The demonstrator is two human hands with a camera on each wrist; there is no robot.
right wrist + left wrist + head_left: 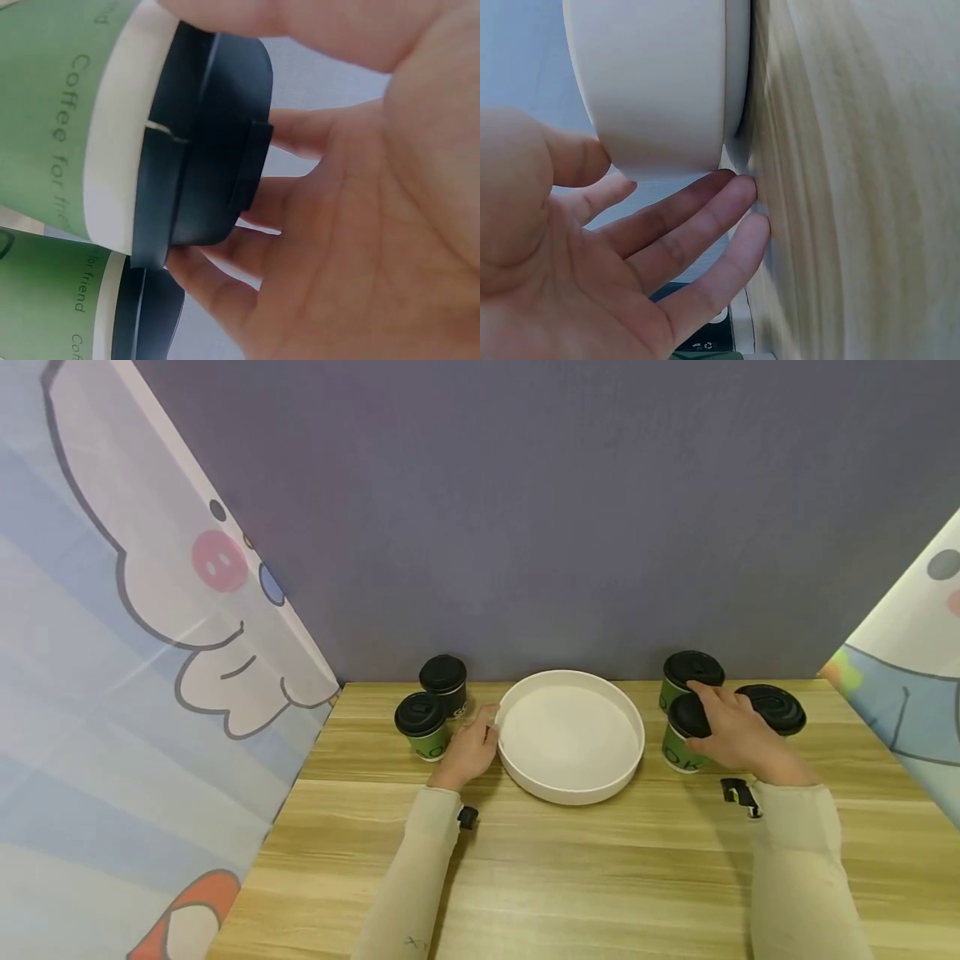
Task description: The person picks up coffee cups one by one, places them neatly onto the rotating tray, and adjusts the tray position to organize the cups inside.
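Wood-grain desk [585,877] runs under both hands. Round, shallow, off-white tray [570,735], material unclear, lies immediately right of the left hand [471,752]; a disc, so no long axis. Left fingers fairly straight and spread, thumb against the tray wall, others at or near its lower edge; whether they bear any weight, cannot tell. Right hand [738,735] comes over from the right, thumb and fingers curved around the black lid of the front green paper cup [684,753], palm apart from the lid. Key relation: that cup sits between right thumb and fingers, looks upright, long axis vertical, so the hold is at its top end, body hanging below the fingertips. Whether its base touches the desk, cannot tell. Tray is left of the right fingers, near but apart from the cup; right hand is the nearer one to this cup, left hand is the one on the tray. Other cups: rear green paper cup with black lid [692,668] just beyond the right fingers; black-lidded cup [776,708], body mostly hidden, just right of them; green paper cup with black lid [430,745] left of the left fingers; all-black lidded cup [453,700] beyond them, slightly left.
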